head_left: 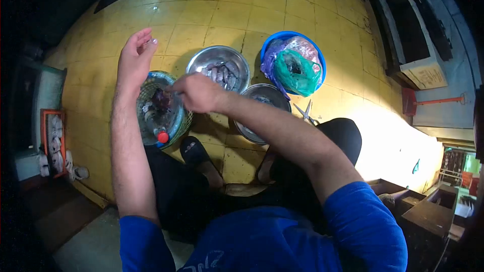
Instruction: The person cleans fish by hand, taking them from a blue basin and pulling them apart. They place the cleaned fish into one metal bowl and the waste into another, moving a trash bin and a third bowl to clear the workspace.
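Observation:
My left hand (136, 56) is raised beyond the mesh basket (188, 123), its fingers loosely bent and apart, with nothing visible in them. Over the basket's right side, my right hand (200, 93) is closed with the knuckles up; I cannot tell what its hidden fingers hold. Inside the basket lie a clear bottle with a red cap (162, 137) and dark red, wet scraps (161, 99). Just beyond my right hand, a steel bowl (205, 55) holds several small silvery fish (222, 74). A second steel bowl (276, 92) sits partly under my right forearm.
A blue basin (322, 65) holds purple and green plastic bags (298, 78) at the back right. Open scissors (305, 113) lie on the yellow tiled floor (232, 17) by my right knee. A shoe rack (54, 141) stands far left, and a red dustpan (409, 102) far right.

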Demonstrator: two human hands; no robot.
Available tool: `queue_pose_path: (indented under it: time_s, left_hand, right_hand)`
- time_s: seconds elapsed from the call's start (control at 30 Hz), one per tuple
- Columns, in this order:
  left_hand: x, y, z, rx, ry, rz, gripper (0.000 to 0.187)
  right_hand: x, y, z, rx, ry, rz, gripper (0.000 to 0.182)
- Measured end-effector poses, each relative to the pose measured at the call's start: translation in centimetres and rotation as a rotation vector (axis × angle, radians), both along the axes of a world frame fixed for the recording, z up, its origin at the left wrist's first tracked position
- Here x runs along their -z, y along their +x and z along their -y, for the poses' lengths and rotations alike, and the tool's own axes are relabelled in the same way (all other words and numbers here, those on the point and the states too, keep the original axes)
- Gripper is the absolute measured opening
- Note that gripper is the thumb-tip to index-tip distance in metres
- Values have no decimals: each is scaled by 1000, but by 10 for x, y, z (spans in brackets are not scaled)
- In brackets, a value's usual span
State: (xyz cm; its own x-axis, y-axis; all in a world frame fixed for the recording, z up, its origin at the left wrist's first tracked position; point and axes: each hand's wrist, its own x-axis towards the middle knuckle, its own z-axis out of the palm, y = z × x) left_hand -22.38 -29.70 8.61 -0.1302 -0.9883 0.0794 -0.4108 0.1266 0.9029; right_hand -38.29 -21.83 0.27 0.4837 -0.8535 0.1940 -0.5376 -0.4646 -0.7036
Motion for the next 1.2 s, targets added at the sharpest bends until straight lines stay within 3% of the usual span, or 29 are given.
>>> queue_pose_path:
  time_s: [0.03, 0.13, 0.2, 0.27, 0.33, 0.37, 0.43, 0.5, 0.53, 0.6, 0.67, 0.73, 0.77, 0.93, 1.0, 1.03, 1.07, 1.13, 1.2]
  left_hand:
    - [1, 0, 1, 15, -17, 20, 44]
    - [11, 0, 6, 45, -32, 24, 44]
    - [9, -7, 7, 75, -48, 14, 44]
    - [8, -13, 4, 76, -52, 53, 42]
    - [7, -15, 1, 81, -42, 90, 38]
    - [5, -11, -2, 78, -39, 127, 35]
    - [-2, -3, -6, 89, 7, 199, 31]
    - [6, 9, -6, 164, 25, 263, 26]
    - [4, 14, -7, 159, 27, 271, 26]
    - [5, 9, -9, 226, 88, 454, 28]
    - [14, 3, -10, 322, 87, 432, 27]
    - [9, -7, -17, 407, 191, 486, 22]
    - [6, -11, -19, 424, 210, 544, 24]
    - [7, -11, -22, 420, 188, 591, 27]
    - [10, -8, -21, 421, 186, 603, 28]
    - [12, -8, -20, 422, 169, 606, 27]
    - [13, -8, -19, 421, 148, 609, 26]
    - [12, -9, -20, 421, 162, 601, 26]
    - [12, -10, -20, 420, 176, 592, 26]
  right_hand:
    - [1, -10, 6, -4, 3, -9, 40]
    - [7, -53, 17, 49, 384, 374, 31]
    - [2, -53, 21, 37, 401, 467, 27]
    - [-4, -58, 24, 15, 215, 188, 27]
    - [9, -93, 44, 127, 246, 149, 27]
    - [3, -120, 53, 272, 230, -76, 28]
    - [35, -195, 63, 419, 219, -53, 30]
    - [55, -261, 50, 599, 292, -278, 22]
    - [61, -286, 46, 715, 569, -241, 21]
    - [67, -308, 31, 768, 639, -160, 24]
    - [91, -319, 17, 343, 584, -924, 28]
    - [131, -324, 5, 560, 549, -711, 34]
    - [145, -323, 5, 577, 513, -735, 34]
    - [138, -282, 9, 681, 433, -667, 35]
    - [145, -272, 6, 939, 374, -619, 36]
    - [149, -267, 2, 920, 225, -778, 37]
    - [143, -267, 4, 920, 225, -778, 37]
    - [126, -266, 7, 882, 585, -721, 37]
    - [126, -268, 4, 816, 597, -746, 37]
